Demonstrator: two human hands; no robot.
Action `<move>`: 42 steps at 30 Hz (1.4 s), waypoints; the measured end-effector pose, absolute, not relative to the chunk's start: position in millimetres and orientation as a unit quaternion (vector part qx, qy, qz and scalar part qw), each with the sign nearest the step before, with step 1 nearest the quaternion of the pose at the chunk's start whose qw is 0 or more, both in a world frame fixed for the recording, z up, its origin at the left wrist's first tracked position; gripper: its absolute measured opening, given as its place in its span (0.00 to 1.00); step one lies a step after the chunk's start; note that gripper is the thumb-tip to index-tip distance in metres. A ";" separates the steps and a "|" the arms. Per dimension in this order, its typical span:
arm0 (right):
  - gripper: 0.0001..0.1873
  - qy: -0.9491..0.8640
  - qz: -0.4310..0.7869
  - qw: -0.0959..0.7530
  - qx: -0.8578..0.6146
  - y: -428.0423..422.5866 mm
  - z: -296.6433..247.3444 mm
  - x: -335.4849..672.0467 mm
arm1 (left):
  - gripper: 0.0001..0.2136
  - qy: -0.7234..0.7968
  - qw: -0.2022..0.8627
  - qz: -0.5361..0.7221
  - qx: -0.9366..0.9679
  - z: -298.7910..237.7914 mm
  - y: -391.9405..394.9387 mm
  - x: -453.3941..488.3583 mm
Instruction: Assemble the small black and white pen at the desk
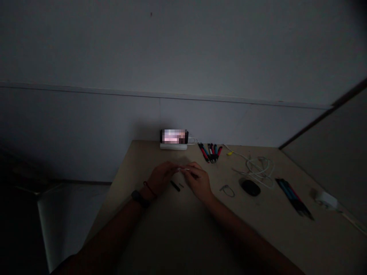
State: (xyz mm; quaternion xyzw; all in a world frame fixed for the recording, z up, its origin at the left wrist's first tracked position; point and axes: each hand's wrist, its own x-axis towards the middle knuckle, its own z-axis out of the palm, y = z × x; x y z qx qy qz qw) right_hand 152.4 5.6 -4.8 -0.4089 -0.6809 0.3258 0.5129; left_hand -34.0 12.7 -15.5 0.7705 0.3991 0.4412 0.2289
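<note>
Pinching white strip [185, 169] between left hand [161, 177] and right hand [197, 181], pens [210, 152] unreadable.

The room is dim, with the light low and flat. A grey wall [183, 49] fills the far side, crossed by a pale horizontal rail [160, 95] that runs its full width. A table [137, 147] stands with its far edge against the wall. To the right, a grey panel [323, 141] with a dark edge meets the table. At lower left, a pale surface [65, 217] fades into deep shadow, too dark to identify.
</note>
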 end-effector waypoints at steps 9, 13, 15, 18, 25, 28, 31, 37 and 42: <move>0.14 -0.676 0.320 0.526 -0.406 6.5 -2.9 153.3 | 0.13 0.419 0.232 0.449 0.754 -17.2 12.5 -33.6; 0.14 -0.680 0.323 0.522 -0.402 6.4 -2.9 153.2 | 0.13 0.404 0.245 0.444 0.762 -16.7 12.4 -32.7; 0.14 -0.678 0.328 0.520 -0.402 6.1 -3.1 152.7 | 0.13 0.403 0.247 0.442 0.762 -16.8 12.2 -32.4; 0.14 -0.673 0.338 0.518 -0.406 5.4 -2.8 151.9 | 0.13 0.409 0.238 0.444 0.761 -17.7 12.2 -32.3; 0.12 -0.675 0.332 0.520 -0.404 3.6 -1.1 151.4 | 0.13 0.411 0.215 0.465 0.754 -18.9 13.4 -33.4; 0.13 -0.676 0.333 0.520 -0.403 4.2 -1.5 152.2 | 0.13 0.403 0.222 0.472 0.752 -18.0 13.3 -33.7; 0.13 -0.671 0.340 0.520 -0.405 5.5 -2.6 153.0 | 0.14 0.415 0.222 0.463 0.750 -19.2 13.8 -34.1; 0.16 -0.657 0.350 0.517 -0.423 11.3 -4.5 155.0 | 0.13 0.447 0.224 0.432 0.750 -21.6 15.1 -34.2; 0.23 -0.642 0.360 0.520 -0.435 19.3 -4.9 162.2 | 0.12 0.462 0.267 0.453 0.714 -14.1 13.2 -35.5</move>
